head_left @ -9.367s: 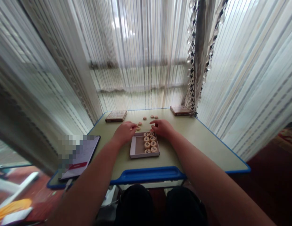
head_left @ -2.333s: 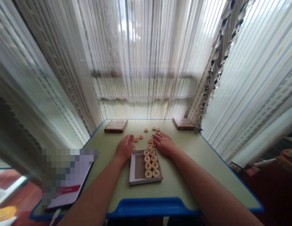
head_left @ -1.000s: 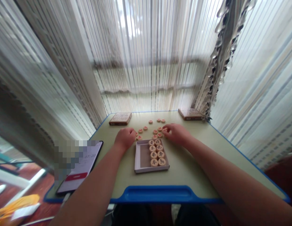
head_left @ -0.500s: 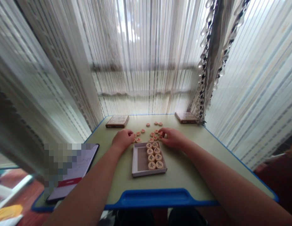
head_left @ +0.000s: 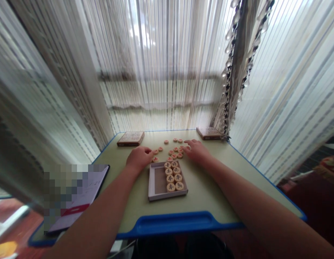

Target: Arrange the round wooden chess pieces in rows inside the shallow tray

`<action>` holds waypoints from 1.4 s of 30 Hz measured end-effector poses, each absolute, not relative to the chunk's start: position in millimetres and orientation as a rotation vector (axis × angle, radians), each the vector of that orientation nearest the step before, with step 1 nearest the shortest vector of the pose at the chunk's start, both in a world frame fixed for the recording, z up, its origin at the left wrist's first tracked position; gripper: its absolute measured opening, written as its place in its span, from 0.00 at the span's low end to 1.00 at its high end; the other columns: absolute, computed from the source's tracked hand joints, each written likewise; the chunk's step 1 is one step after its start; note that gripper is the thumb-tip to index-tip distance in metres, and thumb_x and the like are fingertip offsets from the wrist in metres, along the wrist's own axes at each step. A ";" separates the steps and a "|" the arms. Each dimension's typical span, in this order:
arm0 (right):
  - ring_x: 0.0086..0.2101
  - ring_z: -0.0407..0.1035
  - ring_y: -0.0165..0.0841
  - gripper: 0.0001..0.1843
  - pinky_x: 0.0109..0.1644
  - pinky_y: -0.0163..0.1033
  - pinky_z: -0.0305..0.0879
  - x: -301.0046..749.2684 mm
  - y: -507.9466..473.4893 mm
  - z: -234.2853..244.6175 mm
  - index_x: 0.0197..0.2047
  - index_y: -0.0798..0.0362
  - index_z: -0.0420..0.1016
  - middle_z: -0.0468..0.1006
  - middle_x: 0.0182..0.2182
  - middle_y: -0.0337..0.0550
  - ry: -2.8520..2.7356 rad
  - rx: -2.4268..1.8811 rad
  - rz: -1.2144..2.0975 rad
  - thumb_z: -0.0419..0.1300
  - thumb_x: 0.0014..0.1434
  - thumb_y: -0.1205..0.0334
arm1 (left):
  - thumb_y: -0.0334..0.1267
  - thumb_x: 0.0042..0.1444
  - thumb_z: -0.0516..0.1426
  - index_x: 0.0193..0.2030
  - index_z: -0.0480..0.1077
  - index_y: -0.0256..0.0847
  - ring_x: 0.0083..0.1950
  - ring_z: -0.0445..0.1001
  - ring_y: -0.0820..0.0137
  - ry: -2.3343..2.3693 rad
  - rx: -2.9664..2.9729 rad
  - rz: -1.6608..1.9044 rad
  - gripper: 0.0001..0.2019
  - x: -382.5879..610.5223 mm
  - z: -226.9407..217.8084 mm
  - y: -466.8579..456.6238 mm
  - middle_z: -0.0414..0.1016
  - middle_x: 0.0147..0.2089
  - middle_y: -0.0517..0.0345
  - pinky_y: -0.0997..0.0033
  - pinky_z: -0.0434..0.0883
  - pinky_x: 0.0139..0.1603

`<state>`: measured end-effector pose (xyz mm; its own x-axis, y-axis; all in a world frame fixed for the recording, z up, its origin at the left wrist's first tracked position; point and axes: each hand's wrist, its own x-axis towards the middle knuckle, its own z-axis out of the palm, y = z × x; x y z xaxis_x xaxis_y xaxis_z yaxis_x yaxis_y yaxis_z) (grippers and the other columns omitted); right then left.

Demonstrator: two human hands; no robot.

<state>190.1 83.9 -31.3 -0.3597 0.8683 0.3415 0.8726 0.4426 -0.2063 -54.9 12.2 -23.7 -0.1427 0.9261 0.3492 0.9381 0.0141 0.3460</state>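
Eight pale round wooden discs with black characters [head_left: 170, 178] fill the right-hand part of a shallow white cardboard box [head_left: 159, 180]; their two columns of four run away from the person, and the box's brown floor shows to their left. Just past the far edge of the box, on the pale green counter with a blue rim [head_left: 201, 198], lie pale round wooden discs with red characters [head_left: 175, 149], most of them bunched behind the filled side. From where I stand, that bunch lies directly to the left of the right hand [head_left: 197, 151], whose fingertips are right beside its outer discs; the left hand [head_left: 138, 157] is well apart from it. Being round, the discs have no long axis. The right hand is loosely spread, a finger stretched forward, with nothing that I can see in its hold. The left hand is half curled by a smaller red-marked group near the box's far left corner, one disc at its fingertips, though I cannot tell whether it is pinched or merely touched. Three more red-marked discs lie farther out, beyond the bunch.
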 end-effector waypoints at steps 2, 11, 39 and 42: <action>0.46 0.63 0.39 0.24 0.52 0.42 0.52 189.2 83.7 -31.4 0.51 0.55 0.67 0.72 0.44 0.53 -2.363 -1.473 -0.028 0.45 0.58 0.51 | 0.49 0.46 0.53 0.35 0.75 0.39 0.34 0.71 0.68 -2.176 -2.108 -0.833 0.17 -53.7 -24.1 12.4 0.73 0.37 0.50 0.73 0.65 0.36; 0.43 0.65 0.34 0.21 0.49 0.34 0.58 181.5 76.7 -29.5 0.47 0.55 0.71 0.72 0.43 0.47 -2.465 -1.224 0.159 0.54 0.48 0.69 | 0.38 0.37 0.59 0.49 0.68 0.36 0.25 0.66 0.74 -2.486 -2.483 -1.105 0.27 -56.8 -13.2 6.7 0.70 0.28 0.59 0.76 0.62 0.26; 0.42 0.67 0.34 0.18 0.48 0.37 0.58 194.0 91.0 -33.1 0.46 0.51 0.71 0.75 0.41 0.45 -2.295 -1.527 0.090 0.48 0.53 0.66 | 0.44 0.37 0.61 0.47 0.69 0.36 0.34 0.70 0.69 -2.333 -2.496 -1.314 0.28 -68.2 -31.7 15.1 0.74 0.38 0.53 0.71 0.67 0.37; 0.43 0.67 0.34 0.18 0.49 0.37 0.58 190.4 90.0 -35.6 0.46 0.51 0.71 0.75 0.42 0.44 -2.277 -1.501 0.122 0.48 0.54 0.64 | 0.40 0.36 0.62 0.48 0.68 0.35 0.36 0.71 0.69 -2.326 -2.542 -1.477 0.28 -70.2 -33.8 16.2 0.73 0.42 0.51 0.70 0.68 0.38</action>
<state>190.4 90.0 -35.6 -0.3370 0.8969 0.2864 0.8610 0.4166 -0.2916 -70.2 16.2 -33.8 0.0164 0.9910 0.1327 0.5416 -0.1203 0.8320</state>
